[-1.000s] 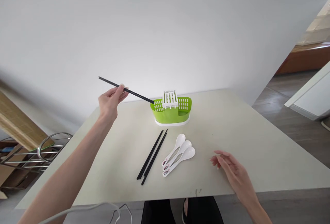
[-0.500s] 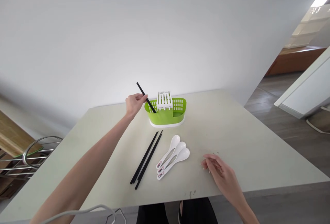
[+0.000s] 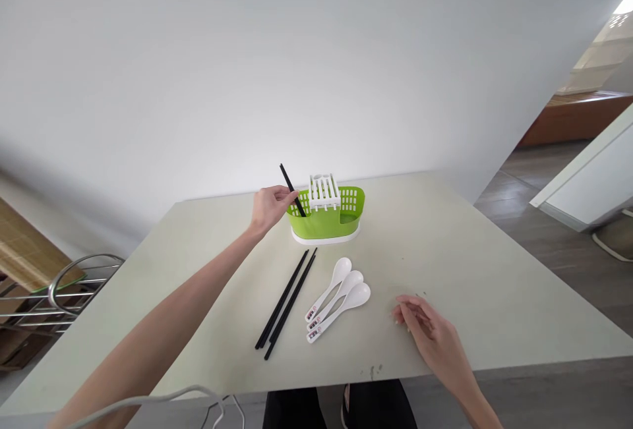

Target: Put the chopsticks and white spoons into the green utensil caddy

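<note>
On the table (image 3: 445, 251) stood a green basket (image 3: 324, 225); from my position, a white rack (image 3: 324, 193) spanned its middle. Left hand (image 3: 271, 207): fingers pinched black chopsticks (image 3: 285, 175), tilted, lower ends inside the basket's left compartment. Right hand (image 3: 435, 335): fingers loosely curled near the table's front edge, gripping nothing visible. Step in hand, by my judgement: insertion; the next move called for lowering, then release. In front of the basket lay further chopsticks (image 3: 282, 299) and three white spoons (image 3: 357, 295).

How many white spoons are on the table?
3: the first spoon nearest the green basket, the second spoon in the middle, the third spoon nearest the right hand. None seems hidden.
</note>
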`<action>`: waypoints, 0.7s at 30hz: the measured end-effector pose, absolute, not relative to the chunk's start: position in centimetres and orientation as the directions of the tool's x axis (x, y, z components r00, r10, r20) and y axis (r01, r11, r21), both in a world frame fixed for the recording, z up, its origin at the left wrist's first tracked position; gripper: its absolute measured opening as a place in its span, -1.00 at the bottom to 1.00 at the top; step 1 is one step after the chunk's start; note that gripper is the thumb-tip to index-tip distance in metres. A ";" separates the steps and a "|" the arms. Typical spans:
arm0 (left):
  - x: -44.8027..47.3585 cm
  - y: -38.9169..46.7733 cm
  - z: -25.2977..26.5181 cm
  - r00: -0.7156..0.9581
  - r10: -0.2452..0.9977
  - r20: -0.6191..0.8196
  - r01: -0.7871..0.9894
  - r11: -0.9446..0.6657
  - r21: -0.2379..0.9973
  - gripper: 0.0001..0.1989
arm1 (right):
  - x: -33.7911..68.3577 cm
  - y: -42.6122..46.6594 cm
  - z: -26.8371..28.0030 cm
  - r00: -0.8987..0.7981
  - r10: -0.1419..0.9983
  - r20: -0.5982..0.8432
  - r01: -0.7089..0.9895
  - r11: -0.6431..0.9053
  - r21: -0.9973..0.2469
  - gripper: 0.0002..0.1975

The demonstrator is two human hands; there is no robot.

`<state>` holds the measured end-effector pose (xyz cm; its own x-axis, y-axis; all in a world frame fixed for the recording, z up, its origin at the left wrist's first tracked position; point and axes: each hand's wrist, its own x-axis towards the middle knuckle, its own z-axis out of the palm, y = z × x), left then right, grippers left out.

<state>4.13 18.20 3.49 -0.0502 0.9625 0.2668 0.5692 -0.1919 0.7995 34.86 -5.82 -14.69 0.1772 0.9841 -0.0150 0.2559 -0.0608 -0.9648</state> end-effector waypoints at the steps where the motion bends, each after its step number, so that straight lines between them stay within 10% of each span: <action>1: 4.0 18.3 3.4 -0.058 0.959 0.277 0.575 -0.195 0.795 -0.71 | 34.9 -5.8 -14.7 0.178 0.984 -0.012 0.258 -0.058 -0.964 -0.52; 21: 2.0 23.5 0.8 -0.233 0.943 0.239 0.587 -0.060 0.807 -0.71 | 34.8 -5.7 -14.8 0.186 0.982 -0.017 0.273 -0.068 -0.959 -0.52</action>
<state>1.97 23.51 0.77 -0.2329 0.9426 0.2394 0.5873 -0.0599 0.8072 34.81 -5.73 -14.78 0.1861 0.9824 -0.0165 0.2734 -0.0679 -0.9595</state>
